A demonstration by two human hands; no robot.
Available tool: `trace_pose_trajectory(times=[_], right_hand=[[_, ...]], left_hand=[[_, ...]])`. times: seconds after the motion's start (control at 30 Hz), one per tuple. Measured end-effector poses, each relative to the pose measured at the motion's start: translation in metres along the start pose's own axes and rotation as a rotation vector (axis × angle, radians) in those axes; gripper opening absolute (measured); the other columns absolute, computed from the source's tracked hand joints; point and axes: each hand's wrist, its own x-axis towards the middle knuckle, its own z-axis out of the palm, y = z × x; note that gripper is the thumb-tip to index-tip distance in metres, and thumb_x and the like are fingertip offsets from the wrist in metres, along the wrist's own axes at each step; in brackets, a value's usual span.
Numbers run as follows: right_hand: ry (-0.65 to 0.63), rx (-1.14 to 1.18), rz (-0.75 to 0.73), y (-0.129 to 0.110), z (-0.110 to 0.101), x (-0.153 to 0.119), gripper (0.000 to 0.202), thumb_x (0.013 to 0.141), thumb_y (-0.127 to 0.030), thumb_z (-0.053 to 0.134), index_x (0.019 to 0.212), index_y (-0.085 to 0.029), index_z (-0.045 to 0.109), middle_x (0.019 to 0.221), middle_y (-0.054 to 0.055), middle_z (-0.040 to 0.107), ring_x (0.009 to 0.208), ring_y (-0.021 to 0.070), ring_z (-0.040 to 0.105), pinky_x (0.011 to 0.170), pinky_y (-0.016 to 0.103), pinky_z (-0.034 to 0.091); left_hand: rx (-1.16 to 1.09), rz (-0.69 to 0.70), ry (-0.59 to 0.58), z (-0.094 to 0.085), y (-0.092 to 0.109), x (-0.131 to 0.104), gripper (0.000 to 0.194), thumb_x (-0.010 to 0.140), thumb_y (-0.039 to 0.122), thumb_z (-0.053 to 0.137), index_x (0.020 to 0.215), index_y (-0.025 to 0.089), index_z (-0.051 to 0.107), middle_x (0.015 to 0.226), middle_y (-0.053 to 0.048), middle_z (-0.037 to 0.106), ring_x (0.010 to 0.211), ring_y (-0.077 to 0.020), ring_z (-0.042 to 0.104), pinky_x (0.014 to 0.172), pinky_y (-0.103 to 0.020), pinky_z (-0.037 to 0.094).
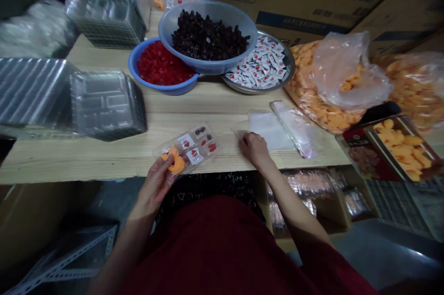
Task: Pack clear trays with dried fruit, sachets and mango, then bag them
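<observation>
My left hand grips the near left end of a clear plastic tray, its thumb on orange pieces. White printed packets, dark pieces and red pieces lie in the tray's compartments. To the right, my right hand has its fingers closed at the left edge of some clear plastic bags on the wooden table. A thin clear film shows at its fingertips.
Behind stand a blue bowl of red pieces, a bowl of dark pieces and a metal bowl of packets. Stacked trays are left; a bag of orange pieces and an orange-filled box are right.
</observation>
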Motion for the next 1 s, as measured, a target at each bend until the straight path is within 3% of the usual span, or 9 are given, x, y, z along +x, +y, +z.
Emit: trace_pose_trajectory(times=[0.17,0.3,0.43,0.5,0.6,0.67,0.77,0.87,1.0], right_hand=[[0.0,0.157,0.027,0.015,0.0,0.006,0.016,0.079,-0.018,0.065,0.063,-0.02,0.063,0.066,0.002,0.067,0.064,0.0159,0.059,0.064,0.026,0.042],[0.02,0.37,0.063,0.023,0.007,0.009,0.028,0.077,-0.035,0.071,0.059,-0.02,0.055,0.06,-0.002,0.059,0.056,0.011,0.049,0.056,0.023,0.037],[-0.022,0.594,0.051,0.029,0.009,0.01,0.04,0.08,-0.048,0.064,0.053,-0.02,0.053,0.051,-0.003,0.051,0.051,0.0102,0.041,0.052,0.024,0.031],[-0.047,0.619,0.042,0.031,0.008,0.01,0.042,0.083,-0.049,0.057,0.052,-0.02,0.054,0.049,-0.002,0.051,0.05,0.0103,0.041,0.051,0.024,0.031],[-0.033,0.655,0.051,0.032,0.007,0.008,0.036,0.082,-0.043,0.054,0.055,-0.02,0.057,0.052,-0.001,0.055,0.051,0.011,0.045,0.052,0.024,0.034],[0.016,0.667,0.07,0.031,0.007,0.005,0.03,0.08,-0.039,0.055,0.058,-0.019,0.058,0.056,-0.001,0.057,0.054,0.0115,0.047,0.054,0.024,0.036],[0.117,0.669,0.102,0.022,0.009,0.0,0.02,0.078,-0.033,0.056,0.063,-0.02,0.057,0.06,-0.002,0.056,0.058,0.012,0.047,0.057,0.024,0.037],[0.259,0.612,0.095,0.009,0.012,-0.006,0.018,0.082,-0.03,0.055,0.066,-0.021,0.055,0.061,-0.003,0.053,0.06,0.0125,0.046,0.059,0.025,0.036],[0.434,0.459,0.03,-0.008,0.015,-0.013,0.019,0.089,-0.027,0.051,0.071,-0.022,0.052,0.069,-0.002,0.054,0.064,0.0142,0.048,0.064,0.027,0.039]], left_hand=[[-0.022,0.013,-0.027,0.011,-0.009,0.004,0.02,0.087,0.018,0.073,0.106,0.012,0.07,0.101,-0.01,0.077,0.084,-0.0167,0.075,0.068,-0.021,0.063],[-0.048,0.058,-0.08,0.034,-0.02,0.008,0.024,0.084,0.022,0.078,0.104,0.014,0.069,0.1,-0.007,0.077,0.08,-0.014,0.073,0.062,-0.018,0.059],[-0.054,0.121,-0.138,0.054,-0.033,0.013,0.036,0.082,0.03,0.081,0.112,0.018,0.066,0.112,-0.006,0.074,0.091,-0.0163,0.072,0.077,-0.026,0.061],[-0.043,0.146,-0.144,0.059,-0.039,0.016,0.039,0.08,0.033,0.083,0.111,0.019,0.065,0.112,-0.004,0.073,0.093,-0.016,0.071,0.08,-0.027,0.06],[0.023,0.177,-0.117,0.061,-0.045,0.016,0.037,0.078,0.036,0.084,0.105,0.02,0.064,0.1,-0.001,0.072,0.084,-0.0127,0.069,0.069,-0.021,0.055],[0.066,0.205,-0.098,0.061,-0.046,0.011,0.036,0.079,0.037,0.083,0.104,0.021,0.063,0.095,0.0,0.071,0.082,-0.0124,0.068,0.065,-0.019,0.052],[0.075,0.264,-0.087,0.061,-0.048,-0.003,0.038,0.08,0.036,0.082,0.11,0.022,0.063,0.103,0.0,0.072,0.094,-0.0147,0.069,0.078,-0.022,0.054],[0.102,0.28,-0.076,0.06,-0.055,-0.016,0.043,0.079,0.036,0.083,0.114,0.023,0.063,0.108,0.0,0.072,0.099,-0.0157,0.07,0.088,-0.026,0.054],[0.183,0.236,-0.077,0.054,-0.068,-0.024,0.049,0.08,0.038,0.081,0.122,0.024,0.06,0.109,-0.002,0.073,0.095,-0.017,0.072,0.086,-0.028,0.056]])
